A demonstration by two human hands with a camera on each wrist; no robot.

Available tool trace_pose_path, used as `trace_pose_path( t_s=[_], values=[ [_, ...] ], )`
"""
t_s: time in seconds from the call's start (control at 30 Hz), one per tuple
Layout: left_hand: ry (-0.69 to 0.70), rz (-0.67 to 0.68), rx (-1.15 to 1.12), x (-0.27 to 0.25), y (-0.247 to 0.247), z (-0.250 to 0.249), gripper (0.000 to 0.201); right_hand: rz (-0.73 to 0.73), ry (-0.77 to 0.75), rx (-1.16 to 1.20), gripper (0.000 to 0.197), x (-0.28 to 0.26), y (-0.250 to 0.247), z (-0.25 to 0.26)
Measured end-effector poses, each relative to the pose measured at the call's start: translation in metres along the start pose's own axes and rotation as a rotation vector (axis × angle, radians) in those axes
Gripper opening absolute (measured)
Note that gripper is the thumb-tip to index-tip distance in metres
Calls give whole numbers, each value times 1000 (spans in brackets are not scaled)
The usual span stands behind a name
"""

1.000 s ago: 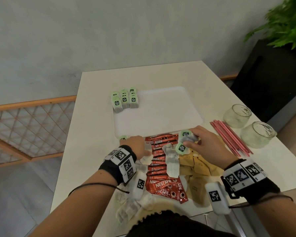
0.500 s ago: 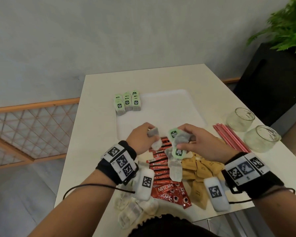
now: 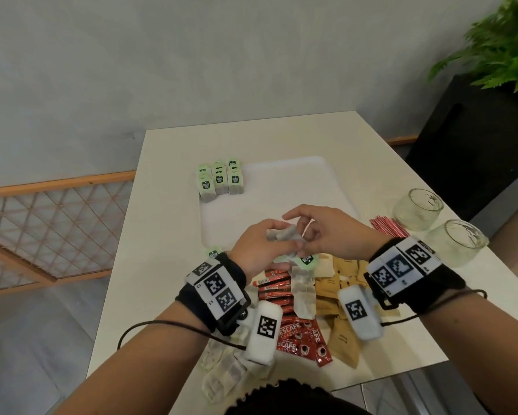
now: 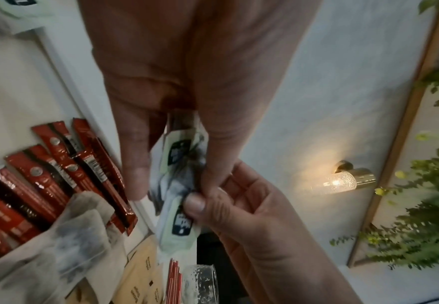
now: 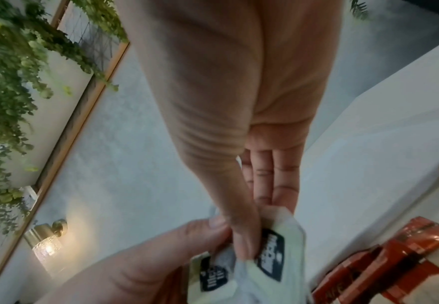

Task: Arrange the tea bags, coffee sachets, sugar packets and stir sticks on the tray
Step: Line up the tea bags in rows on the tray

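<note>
Both hands meet above the near edge of the white tray [image 3: 281, 190]. My left hand [image 3: 268, 236] [image 4: 174, 181] grips a small bunch of tea bags [image 3: 283, 235] [image 4: 178, 156] with green tags. My right hand [image 3: 304, 238] [image 5: 244, 242] pinches the same bunch; a green tag [image 3: 307, 260] [image 5: 271, 257] hangs below it. Several tea bags [image 3: 220, 181] stand in rows at the tray's far left corner. Red coffee sachets [image 3: 277, 292] [image 4: 57, 164], brown sugar packets [image 3: 341, 283] and loose tea bags [image 3: 304, 292] lie under my wrists. Red stir sticks [image 3: 386, 229] lie to the right.
Two glass jars [image 3: 418, 208] [image 3: 457, 242] stand at the table's right edge beyond the sticks. More loose tea bags [image 3: 227, 372] lie at the near table edge. A lone green-tagged tea bag [image 3: 213, 253] sits left of my left wrist. A dark planter [image 3: 476, 145] stands at the right.
Both hands rose from the pile with tea bags and came together over the tray's near edge. The right hand now pinches the bunch that the left hand holds.
</note>
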State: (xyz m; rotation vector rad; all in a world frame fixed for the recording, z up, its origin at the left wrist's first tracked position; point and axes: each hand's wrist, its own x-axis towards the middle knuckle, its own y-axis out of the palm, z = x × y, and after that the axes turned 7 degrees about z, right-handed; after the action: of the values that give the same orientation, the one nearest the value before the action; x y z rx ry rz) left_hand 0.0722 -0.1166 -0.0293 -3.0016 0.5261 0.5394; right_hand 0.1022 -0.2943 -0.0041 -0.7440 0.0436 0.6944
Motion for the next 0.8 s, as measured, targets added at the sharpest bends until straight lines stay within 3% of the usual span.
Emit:
trace_pose_path(
  t_s=[0.2,0.27,0.33,0.47,0.57,0.8],
  values=[
    [87,-141,-225,8,-8,7,8,-213,100,123,38,16,7,-7],
    [113,-150,-267,10,-14,7,22,-187,145,215,28,22,12,-9],
    [94,-184,-349,13,-22,7,16,-163,146,313,20,30,16,-8],
    [30,-210,-501,24,-43,12,38,-205,87,359,17,53,15,-2],
    [8,-225,-600,32,-63,14,51,-149,26,369,12,72,9,6],
    [22,-369,-568,51,-117,23,21,-35,-42,189,20,132,-7,6]
  ],
)
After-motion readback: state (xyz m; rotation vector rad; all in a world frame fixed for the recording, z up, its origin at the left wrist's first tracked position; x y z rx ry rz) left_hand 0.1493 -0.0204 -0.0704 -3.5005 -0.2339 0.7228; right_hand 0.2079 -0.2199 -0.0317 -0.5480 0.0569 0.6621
